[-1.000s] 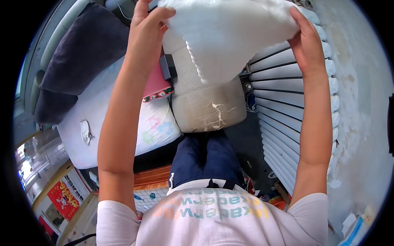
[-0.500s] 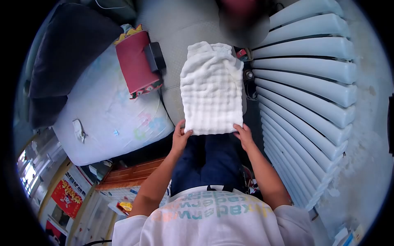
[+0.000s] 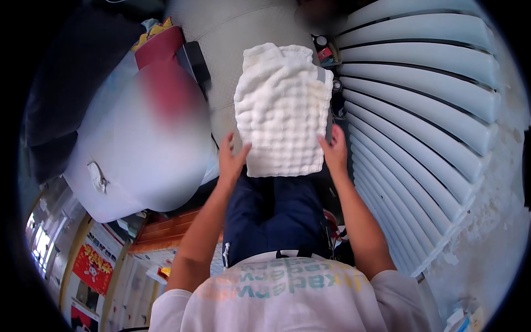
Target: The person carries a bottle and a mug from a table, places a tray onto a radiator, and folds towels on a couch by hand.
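Observation:
A folded white cloth point(image 3: 283, 116) with a puffy, waffle-like weave lies flat in front of me, its near edge by my knees. Its far end has uneven layered edges, and a small grey patch shows near its upper right corner. Beside the cloth's left edge is my left hand point(image 3: 233, 157), thumb and fingers apart. At the opposite edge, my right hand point(image 3: 336, 149) is likewise open, the thumb close to the fabric. Neither hand grips the cloth; whether the thumbs touch its edges I cannot tell.
The cloth rests on a beige padded surface point(image 3: 224, 41). A white radiator point(image 3: 415, 99) runs along the right side. At left are a pale bed sheet point(image 3: 110, 160), a small white item point(image 3: 97, 176), a dark cushion point(image 3: 72, 83) and a partly blurred red object point(image 3: 160, 50).
Both hands have let go of the cloth's near corners and moved forward along its sides, fingers spreading. The cloth keeps its folded shape; the view has shifted slightly.

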The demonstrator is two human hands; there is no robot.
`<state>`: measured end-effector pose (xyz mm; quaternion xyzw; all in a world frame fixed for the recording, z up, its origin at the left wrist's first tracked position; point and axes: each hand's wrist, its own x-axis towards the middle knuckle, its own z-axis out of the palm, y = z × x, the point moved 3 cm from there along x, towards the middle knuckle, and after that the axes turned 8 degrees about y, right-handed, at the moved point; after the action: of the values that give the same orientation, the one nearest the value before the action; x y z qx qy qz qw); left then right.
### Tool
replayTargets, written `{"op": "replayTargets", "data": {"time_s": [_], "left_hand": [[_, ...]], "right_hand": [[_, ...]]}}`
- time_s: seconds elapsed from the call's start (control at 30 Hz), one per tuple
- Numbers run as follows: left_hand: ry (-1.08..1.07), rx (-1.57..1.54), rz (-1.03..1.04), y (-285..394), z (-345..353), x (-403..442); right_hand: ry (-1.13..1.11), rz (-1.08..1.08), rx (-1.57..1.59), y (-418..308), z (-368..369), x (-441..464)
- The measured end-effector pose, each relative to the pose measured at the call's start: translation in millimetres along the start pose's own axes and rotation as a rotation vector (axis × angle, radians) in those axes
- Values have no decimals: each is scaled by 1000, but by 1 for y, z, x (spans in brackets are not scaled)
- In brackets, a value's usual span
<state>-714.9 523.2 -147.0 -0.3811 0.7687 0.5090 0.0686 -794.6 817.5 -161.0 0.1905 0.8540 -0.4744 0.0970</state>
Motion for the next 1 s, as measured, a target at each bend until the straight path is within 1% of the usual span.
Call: {"op": "replayTargets", "data": {"time_s": [0.07, 0.13, 0.17, 0.23, 0.3, 0.33, 0.4, 0.43, 0.53, 0.57, 0.67, 0.73, 0.8, 0.83, 0.93, 0.97, 1.0], "left_hand": [[26, -62, -20, 20, 14, 37], [-14, -257, -93, 26, 32, 66], [-40, -281, -203, 32, 35, 69], [-96, -329, -418, 52, 35, 74], [-153, -320, -439, 61, 43, 77], [-183, -315, -450, 64, 44, 76], [-303, -423, -526, 74, 43, 78], [-366, -476, -564, 79, 41, 79], [-472, -604, -655, 93, 29, 76], [-483, -595, -655, 102, 20, 74], [-451, -682, -487, 149, -10, 74], [-454, -638, -256, 184, -28, 77], [-483, -570, -71, 219, -42, 72], [-482, -589, -6, 231, -46, 67], [-449, -506, 116, 219, -49, 55], [-459, -520, 45, 207, -47, 48], [-442, -479, 1, 187, -41, 43]], "right_hand": [[-83, 3, 142, -14, 29, 38], [-126, 186, 136, -32, 43, 63], [-145, 279, 131, -39, 47, 68], [-142, 241, 218, -51, 54, 69], [-155, 235, 269, -69, 61, 66], [-204, 320, 314, -65, 63, 64], [-295, 473, 413, -70, 70, 70], [-376, 578, 432, -77, 69, 67], [-595, 753, 572, -93, 65, 64], [-616, 708, 641, -103, 60, 64], [-561, 609, 750, -141, 27, 75], [-514, 474, 700, -177, 0, 84], [-490, 321, 690, -207, -25, 84], [-478, 245, 683, -216, -36, 83], [-443, 236, 550, -189, -54, 70], [-436, 206, 351, -181, -52, 60], [-422, 266, 300, -170, -47, 49]]}}
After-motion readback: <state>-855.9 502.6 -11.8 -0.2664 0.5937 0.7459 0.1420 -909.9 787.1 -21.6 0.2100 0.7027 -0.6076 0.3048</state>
